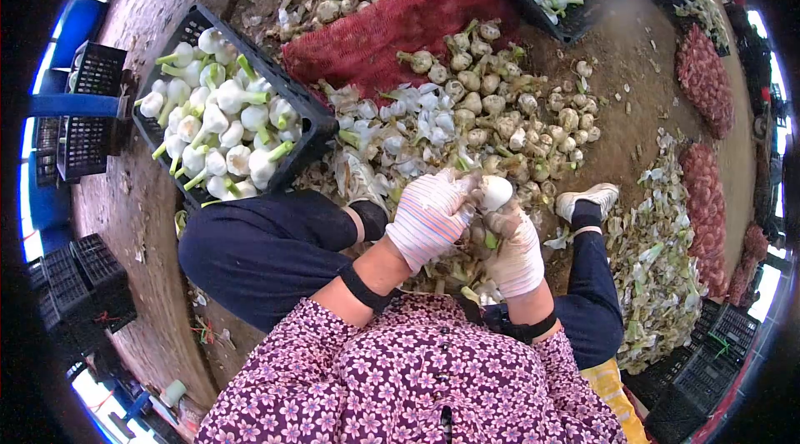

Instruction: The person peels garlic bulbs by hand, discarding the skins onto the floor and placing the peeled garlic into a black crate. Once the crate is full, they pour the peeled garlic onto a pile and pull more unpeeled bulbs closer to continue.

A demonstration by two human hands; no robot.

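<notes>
Work surface is a bare brown dirt floor [633, 52], outdoors or in an open shed. A black plastic crate [310, 115] of peeled white garlic bulbs with green stems sits at the left. A red mesh sack [392, 23] lies at the far centre, and a heap of unpeeled, soil-stained garlic bulbs [500, 111] spreads in front of it. Loose papery husks [658, 269] pile up at the right, beside filled red net bags [704, 77].

The left hand [427, 217], in a striped white knit glove, and the right hand [515, 251], in a white glove, both grip one smooth white peeled garlic bulb [497, 192], held between them above the person's knees. The bulb's rounded head faces far; its long axis appears to run near to far, the stem end hidden by the gloves.
</notes>
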